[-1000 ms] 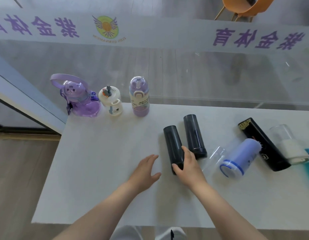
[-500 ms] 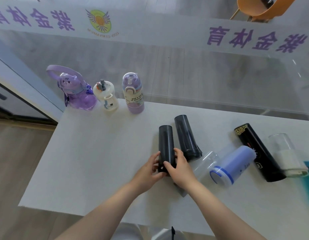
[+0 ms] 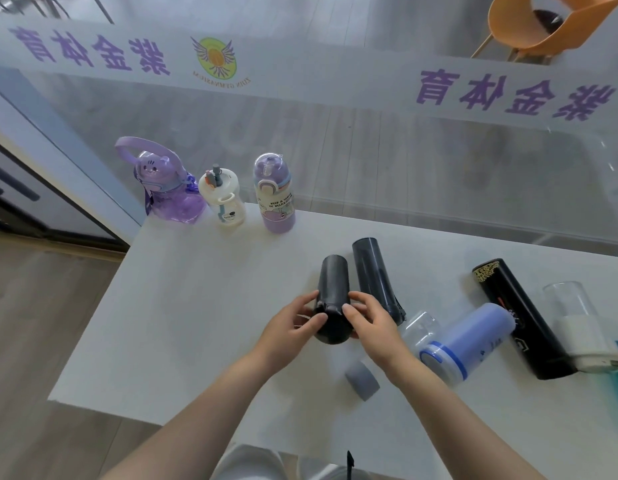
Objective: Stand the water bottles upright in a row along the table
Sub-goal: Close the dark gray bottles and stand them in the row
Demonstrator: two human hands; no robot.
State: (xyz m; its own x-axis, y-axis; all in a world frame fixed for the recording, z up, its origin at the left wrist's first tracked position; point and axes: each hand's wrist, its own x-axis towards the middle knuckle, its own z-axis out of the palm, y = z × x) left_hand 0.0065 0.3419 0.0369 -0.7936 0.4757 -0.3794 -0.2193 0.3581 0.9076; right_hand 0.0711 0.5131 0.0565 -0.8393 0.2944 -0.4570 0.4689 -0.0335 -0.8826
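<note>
You had bright, even daylight with only faint shadows on the table (image 3: pixel 196 306); the glass partition (image 3: pixel 369 150) reflected hazily, and wide-angle distortion bent the edges.

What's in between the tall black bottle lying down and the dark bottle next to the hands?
In the head view, a blue bottle and a clear bottle lie between the tall black bottle and the dark bottle.

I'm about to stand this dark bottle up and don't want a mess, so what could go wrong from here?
1. The dark bottle, gripped by the left hand and right hand, lies close beside a second dark bottle; tipping it up could set that one rolling.
2. A gray cap-like piece sits near the right forearm and the table edge; a sweep might knock it off.
</note>
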